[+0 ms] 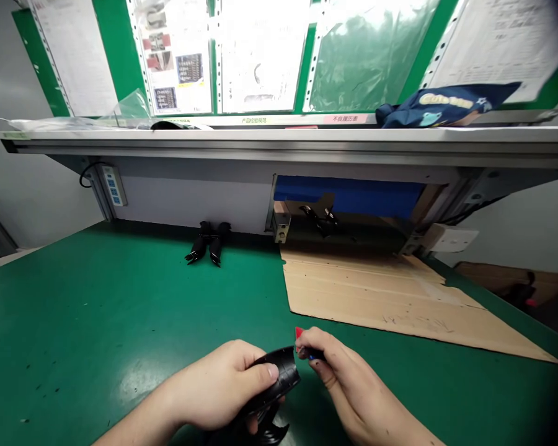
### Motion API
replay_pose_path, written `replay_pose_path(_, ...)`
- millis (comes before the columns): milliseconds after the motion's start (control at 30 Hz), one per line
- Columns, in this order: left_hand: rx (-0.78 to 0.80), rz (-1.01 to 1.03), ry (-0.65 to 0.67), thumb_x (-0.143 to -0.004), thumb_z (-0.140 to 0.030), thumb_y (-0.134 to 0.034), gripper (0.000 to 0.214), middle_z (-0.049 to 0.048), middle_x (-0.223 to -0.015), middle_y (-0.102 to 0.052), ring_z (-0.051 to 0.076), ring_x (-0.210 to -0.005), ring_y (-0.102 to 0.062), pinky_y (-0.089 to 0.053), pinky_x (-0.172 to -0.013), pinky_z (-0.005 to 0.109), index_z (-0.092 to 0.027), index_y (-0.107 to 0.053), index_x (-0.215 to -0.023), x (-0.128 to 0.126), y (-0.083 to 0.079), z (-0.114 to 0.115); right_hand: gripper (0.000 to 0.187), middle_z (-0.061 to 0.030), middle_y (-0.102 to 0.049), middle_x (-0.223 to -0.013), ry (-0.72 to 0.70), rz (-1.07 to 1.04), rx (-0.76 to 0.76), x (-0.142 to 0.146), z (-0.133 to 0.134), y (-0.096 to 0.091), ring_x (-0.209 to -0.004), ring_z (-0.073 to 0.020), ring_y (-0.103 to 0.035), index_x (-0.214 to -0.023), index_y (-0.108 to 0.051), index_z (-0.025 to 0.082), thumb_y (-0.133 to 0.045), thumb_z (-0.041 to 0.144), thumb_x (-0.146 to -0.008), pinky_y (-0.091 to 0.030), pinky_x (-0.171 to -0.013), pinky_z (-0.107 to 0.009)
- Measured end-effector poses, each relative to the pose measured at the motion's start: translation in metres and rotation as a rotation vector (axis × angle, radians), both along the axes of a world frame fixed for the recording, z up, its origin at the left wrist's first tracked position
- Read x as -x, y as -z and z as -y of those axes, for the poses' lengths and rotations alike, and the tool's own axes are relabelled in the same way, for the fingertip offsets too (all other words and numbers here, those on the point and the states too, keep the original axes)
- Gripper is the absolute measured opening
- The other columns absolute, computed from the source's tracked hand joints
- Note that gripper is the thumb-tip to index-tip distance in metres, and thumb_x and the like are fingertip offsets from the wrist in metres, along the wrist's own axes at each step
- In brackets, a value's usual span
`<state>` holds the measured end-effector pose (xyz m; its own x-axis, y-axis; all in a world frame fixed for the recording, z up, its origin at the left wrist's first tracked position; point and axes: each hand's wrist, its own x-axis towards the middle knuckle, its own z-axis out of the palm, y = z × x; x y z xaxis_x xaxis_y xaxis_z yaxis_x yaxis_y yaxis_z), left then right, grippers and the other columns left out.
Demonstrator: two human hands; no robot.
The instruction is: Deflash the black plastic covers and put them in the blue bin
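Observation:
My left hand (223,381) is closed around a curved, glossy black plastic part (286,371), thumb pressed on top, near the bottom middle of the head view. More black plastic with a pointed tip (274,432) shows below that hand; whether it belongs to the same piece I cannot tell. Just right of the part's open end, my right hand (348,378) pinches a small tool with a red end (299,335). Its dark body with a bit of blue is mostly hidden by the fingers. The red end is close to the part's rim; contact is unclear.
Black plastic parts (209,243) lie on the green table (134,310) near the back panel. A cardboard sheet (363,291) leads to an opening with a blue flap (353,193), with black pieces inside. Overhead runs a shelf (242,145) holding a navy bag (446,106).

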<state>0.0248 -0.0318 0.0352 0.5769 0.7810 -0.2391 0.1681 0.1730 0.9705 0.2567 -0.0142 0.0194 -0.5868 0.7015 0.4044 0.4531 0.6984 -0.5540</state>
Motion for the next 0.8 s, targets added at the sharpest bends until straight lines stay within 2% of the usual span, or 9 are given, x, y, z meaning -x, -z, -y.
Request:
replay_pose_path(133, 0.037, 0.003, 0.065, -0.089, -0.052, -0.046, 0.045, 0.0076, -0.085, -0.066, 0.009, -0.050, -0.052, -0.040, -0.049, 0.020, -0.011, -0.067, -0.092, 0.002, 0.000, 0.002, 0.032, -0.0059, -0.056, -0.099, 0.039, 0.169, -0.283, -0.001, -0.001, 0.001, -0.087, -0.0249, -0.052, -0.120, -0.047, 0.026, -0.026, 0.046, -0.106, -0.040, -0.071, -0.035)
replay_pose_path(233, 0.064, 0.005, 0.103, -0.090, -0.049, -0.045, 0.044, 0.0090, -0.090, -0.068, 0.008, -0.047, -0.053, -0.039, -0.047, 0.018, -0.011, -0.067, -0.093, 0.003, -0.002, 0.003, 0.043, -0.0060, -0.054, -0.091, 0.089, 0.267, -0.390, 0.002, -0.001, -0.001, -0.077, -0.0245, -0.049, -0.112, -0.051, 0.021, -0.030, 0.058, -0.102, -0.036, -0.066, -0.034)
replay_pose_path(367, 0.076, -0.003, 0.129, -0.092, -0.046, -0.044, 0.040, 0.0086, -0.093, -0.070, 0.006, -0.045, -0.052, -0.036, -0.046, 0.017, -0.013, -0.067, -0.094, 0.004, -0.005, 0.005, 0.059, -0.0039, -0.049, -0.077, 0.114, 0.351, -0.453, 0.009, 0.000, -0.004, -0.065, -0.0219, -0.042, -0.088, -0.054, 0.018, -0.020, 0.065, -0.099, -0.026, -0.059, -0.032)
replay_pose_path(467, 0.073, -0.034, 0.126, -0.092, -0.045, -0.043, 0.038, 0.0078, -0.091, -0.070, 0.006, -0.045, -0.051, -0.035, -0.045, 0.017, -0.014, -0.065, -0.090, 0.004, -0.009, 0.006, 0.060, -0.0027, -0.048, -0.071, 0.114, 0.383, -0.490, 0.012, 0.001, -0.005, -0.061, -0.0202, -0.040, -0.074, -0.048, 0.019, -0.015, 0.059, -0.102, -0.022, -0.057, -0.032)
replay_pose_path(600, 0.048, -0.106, 0.112, -0.092, -0.046, -0.042, 0.039, 0.0057, -0.085, -0.069, 0.006, -0.044, -0.051, -0.034, -0.043, 0.016, -0.014, -0.064, -0.085, 0.005, -0.012, 0.007, 0.055, -0.0012, -0.047, -0.067, 0.108, 0.381, -0.494, 0.014, 0.002, -0.002, -0.059, -0.0183, -0.038, -0.070, -0.045, 0.019, -0.015, 0.045, -0.107, -0.021, -0.058, -0.032)
replay_pose_path(800, 0.011, -0.216, 0.080, -0.092, -0.046, -0.040, 0.041, 0.0042, -0.080, -0.067, 0.008, -0.045, -0.052, -0.034, -0.041, 0.017, -0.015, -0.066, -0.089, 0.007, -0.005, 0.010, 0.057, -0.0015, -0.050, -0.067, 0.093, 0.397, -0.451, 0.015, 0.003, 0.005, -0.060, -0.0181, -0.040, -0.069, -0.046, 0.019, -0.013, 0.046, -0.107, -0.021, -0.058, -0.033)
